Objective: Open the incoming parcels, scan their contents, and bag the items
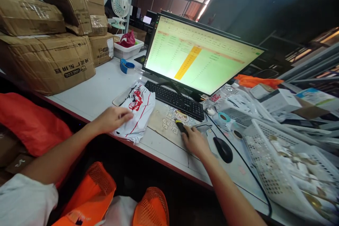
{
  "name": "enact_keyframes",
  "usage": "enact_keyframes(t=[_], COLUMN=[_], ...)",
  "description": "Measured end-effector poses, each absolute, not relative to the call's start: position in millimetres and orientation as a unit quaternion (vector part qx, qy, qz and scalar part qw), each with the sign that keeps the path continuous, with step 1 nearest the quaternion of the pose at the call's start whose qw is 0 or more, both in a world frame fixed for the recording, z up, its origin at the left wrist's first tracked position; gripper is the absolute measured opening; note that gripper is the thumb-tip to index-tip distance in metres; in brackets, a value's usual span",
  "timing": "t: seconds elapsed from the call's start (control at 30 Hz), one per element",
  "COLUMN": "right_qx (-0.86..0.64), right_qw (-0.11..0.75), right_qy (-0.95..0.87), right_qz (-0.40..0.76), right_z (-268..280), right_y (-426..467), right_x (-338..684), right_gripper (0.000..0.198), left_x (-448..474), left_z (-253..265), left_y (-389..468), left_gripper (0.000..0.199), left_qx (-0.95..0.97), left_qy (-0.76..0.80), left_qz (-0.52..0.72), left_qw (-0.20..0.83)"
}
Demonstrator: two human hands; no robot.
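Note:
My left hand [112, 119] rests on a white plastic parcel bag with red print [139, 111] that lies on the white desk [92, 91], near its front edge. My right hand [195, 142] grips a black and yellow handheld scanner [180, 125] on the desk mat [166, 122], just in front of the black keyboard [176, 100]. A black mouse [223, 149] sits right of that hand, apart from it. Behind the keyboard a monitor [198, 56] shows a green and orange spreadsheet.
Stacked cardboard boxes [47, 56] fill the desk's left end. A blue tape dispenser [125, 65], a white basket [128, 50] and a small fan [120, 5] stand behind. White mesh trays of small packets [288, 166] and boxes [280, 100] crowd the right. An orange mesh chair [103, 187] is below.

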State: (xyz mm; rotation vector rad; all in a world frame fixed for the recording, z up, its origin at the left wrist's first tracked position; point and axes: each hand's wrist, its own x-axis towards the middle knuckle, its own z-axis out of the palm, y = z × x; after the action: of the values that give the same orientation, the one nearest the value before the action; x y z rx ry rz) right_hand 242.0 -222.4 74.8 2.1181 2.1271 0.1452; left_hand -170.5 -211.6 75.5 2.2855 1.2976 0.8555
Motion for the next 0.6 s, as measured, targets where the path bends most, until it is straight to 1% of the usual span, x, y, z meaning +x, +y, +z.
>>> enact_keyframes(t=[0.07,0.1,0.17,0.2,0.23,0.27,0.33,0.37,0.47,0.53,0.6], right_qx=[0.697,0.686,0.635,0.595,0.550,0.506,0.453,0.446,0.475,0.496,0.491], right_qw=[0.037,-0.003,-0.118,-0.176,-0.221,-0.251,-0.272,-0.273,-0.263,-0.260,-0.276], right_qy=[0.714,0.725,0.762,0.784,0.805,0.824,0.846,0.849,0.838,0.827,0.825], right_qz=[0.058,0.059,0.036,0.012,-0.017,-0.042,-0.070,-0.073,-0.058,-0.049,-0.049], right_z=[69,69,72,72,70,66,56,51,44,45,47], right_y=[-225,-223,-214,-209,-203,-197,-186,-181,-168,-162,-159], right_x=[226,215,184,165,144,123,84,68,39,34,36], right_gripper=[0.046,0.045,0.041,0.040,0.039,0.039,0.041,0.043,0.045,0.034,0.022], left_x=[-162,-155,-141,-134,-128,-122,-116,-114,-115,-118,-125], left_z=[91,94,92,89,85,82,76,75,74,74,75], left_y=[-182,-167,-139,-129,-122,-117,-114,-114,-112,-107,-98], left_gripper=[0.045,0.049,0.065,0.068,0.065,0.056,0.036,0.032,0.033,0.034,0.035], left_qx=[0.787,0.781,0.778,0.782,0.786,0.787,0.780,0.770,0.733,0.714,0.694], left_qy=[0.499,0.523,0.561,0.568,0.569,0.569,0.576,0.587,0.625,0.640,0.656], left_qz=[0.322,0.309,0.257,0.231,0.213,0.205,0.210,0.218,0.247,0.265,0.278], left_qw=[0.165,0.146,0.115,0.113,0.116,0.121,0.122,0.118,0.103,0.101,0.102])
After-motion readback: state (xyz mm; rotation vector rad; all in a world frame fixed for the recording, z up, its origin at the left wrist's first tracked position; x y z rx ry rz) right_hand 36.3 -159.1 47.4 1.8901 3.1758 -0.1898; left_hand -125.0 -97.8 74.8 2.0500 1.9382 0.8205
